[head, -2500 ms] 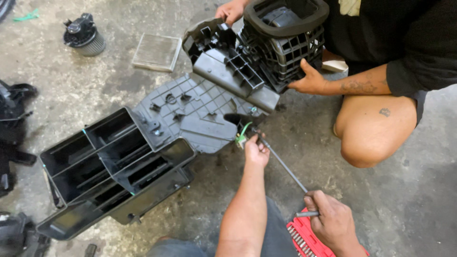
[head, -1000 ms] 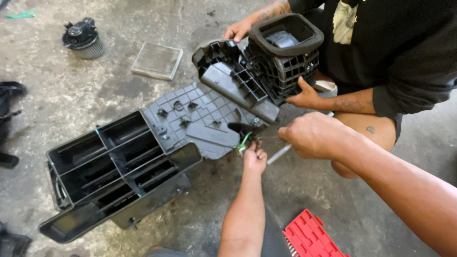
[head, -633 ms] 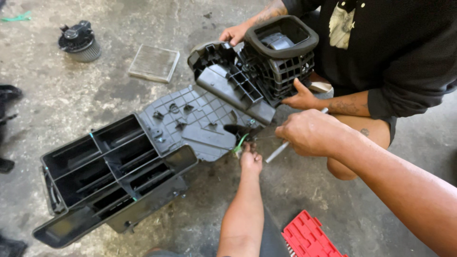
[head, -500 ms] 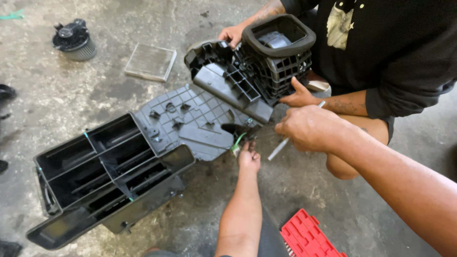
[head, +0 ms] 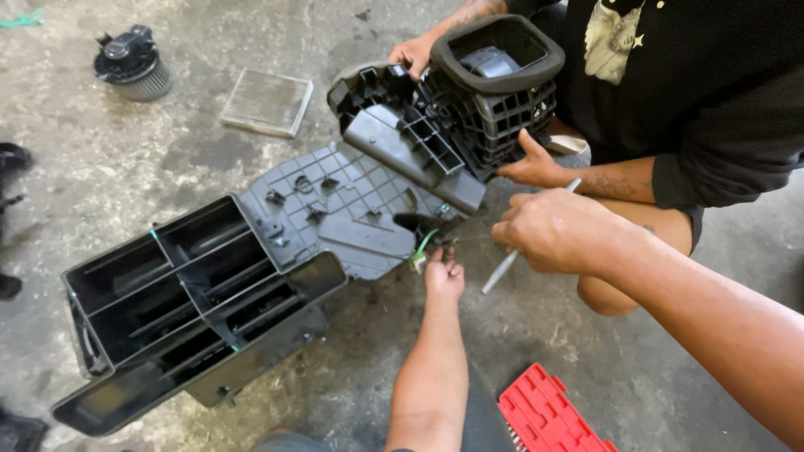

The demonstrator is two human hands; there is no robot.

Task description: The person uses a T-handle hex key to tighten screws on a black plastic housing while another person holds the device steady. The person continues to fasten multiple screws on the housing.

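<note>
A large black plastic air-duct housing (head: 209, 293) lies on the concrete floor. My left hand (head: 444, 274) reaches to its right edge and pinches a small plug with a green wire (head: 421, 249). Just right of it, my right hand (head: 548, 230) is closed around a long thin metal tool (head: 501, 274) that slants down to the left. A second person in a black shirt crouches opposite. That person's two hands (head: 532, 165) hold the raised black blower casing (head: 486, 92) at the housing's far end.
A red tool case (head: 548, 414) lies on the floor by my right arm. A round blower motor (head: 132, 63) and a flat grey filter (head: 268, 102) lie at the back left. Dark objects (head: 12, 167) sit at the left edge.
My right hand lifted the long tool from beside the red case up to the housing's edge, close to my left hand. My left hand stayed at the green-wired plug.
</note>
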